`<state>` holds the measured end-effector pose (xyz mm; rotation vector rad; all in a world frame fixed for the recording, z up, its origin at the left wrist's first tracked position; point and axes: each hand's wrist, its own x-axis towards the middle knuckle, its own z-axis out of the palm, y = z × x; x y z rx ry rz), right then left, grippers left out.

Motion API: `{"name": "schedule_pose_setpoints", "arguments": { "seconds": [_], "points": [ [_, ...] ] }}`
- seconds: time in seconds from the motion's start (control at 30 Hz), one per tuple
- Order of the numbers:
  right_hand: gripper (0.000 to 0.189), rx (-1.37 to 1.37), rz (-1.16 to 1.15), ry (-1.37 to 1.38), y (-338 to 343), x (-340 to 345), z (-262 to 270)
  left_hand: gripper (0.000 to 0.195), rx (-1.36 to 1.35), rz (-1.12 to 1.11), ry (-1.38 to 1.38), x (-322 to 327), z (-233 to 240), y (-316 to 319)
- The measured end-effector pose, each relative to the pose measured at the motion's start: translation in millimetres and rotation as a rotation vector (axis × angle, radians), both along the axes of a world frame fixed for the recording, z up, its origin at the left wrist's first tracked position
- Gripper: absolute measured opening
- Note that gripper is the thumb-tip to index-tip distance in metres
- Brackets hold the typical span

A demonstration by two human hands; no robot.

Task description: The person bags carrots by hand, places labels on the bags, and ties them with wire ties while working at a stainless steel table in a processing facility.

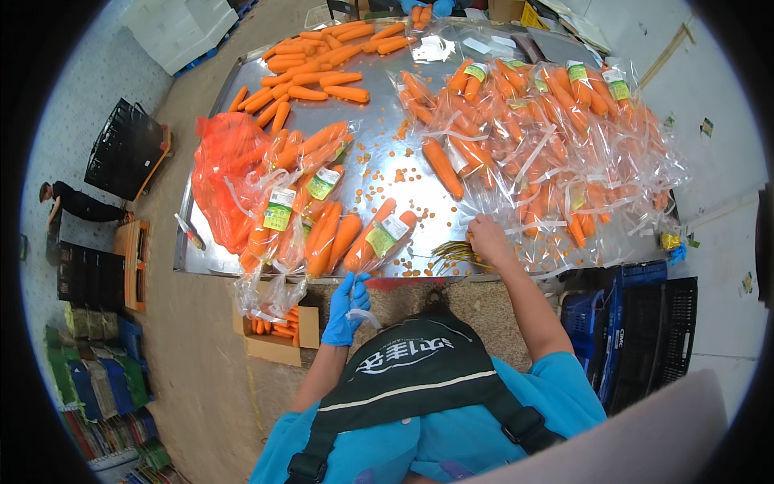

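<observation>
My left hand point(349, 310), in a blue glove, grips the gathered neck of a clear plastic bag of carrots point(381, 236) at the near edge of the metal table point(208, 266). The bag bears a green and white label. My right hand point(488, 239), without a glove, has its fingers at a bundle of thin twist ties point(455, 251) lying by that edge; whether it holds one I cannot tell. Left of the held bag lie several bagged carrots point(281, 212) and a red mesh sack point(221, 181). A large heap of bagged carrots point(532, 139) covers the right side.
Loose carrots point(320, 66) lie at the far left of the table, carrot bits around the middle. A knife point(190, 231) rests near the left edge. Below stands a cardboard box of carrots point(275, 348); blue crates point(583, 320) are at right. A co-worker's gloved hands point(443, 7) show opposite.
</observation>
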<state>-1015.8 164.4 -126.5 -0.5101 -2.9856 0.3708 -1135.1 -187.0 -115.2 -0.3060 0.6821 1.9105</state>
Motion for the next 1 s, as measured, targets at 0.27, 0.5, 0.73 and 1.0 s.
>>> {"name": "schedule_pose_setpoints", "arguments": {
  "seconds": [0.27, 0.5, 0.73, 1.0],
  "points": [
    [0.011, -0.065, 0.032, 0.062, 6, 2, 0, 0.028, -0.274, -0.058, 0.192, -3, 4, -9],
    [0.007, -0.026, 0.181, 0.111, 6, 13, 0, 0.028, -0.25, -0.121, 0.259, -2, 38, 5],
    [0.008, -0.331, 0.098, 0.145, 5, 9, 22, 0.025, -0.465, -0.155, 0.591, 10, 37, 0],
    [0.009, -0.528, 0.378, 0.369, -113, -67, 94, 0.02, -0.85, -0.12, 1.191, 20, 12, 6]
  ]
}}
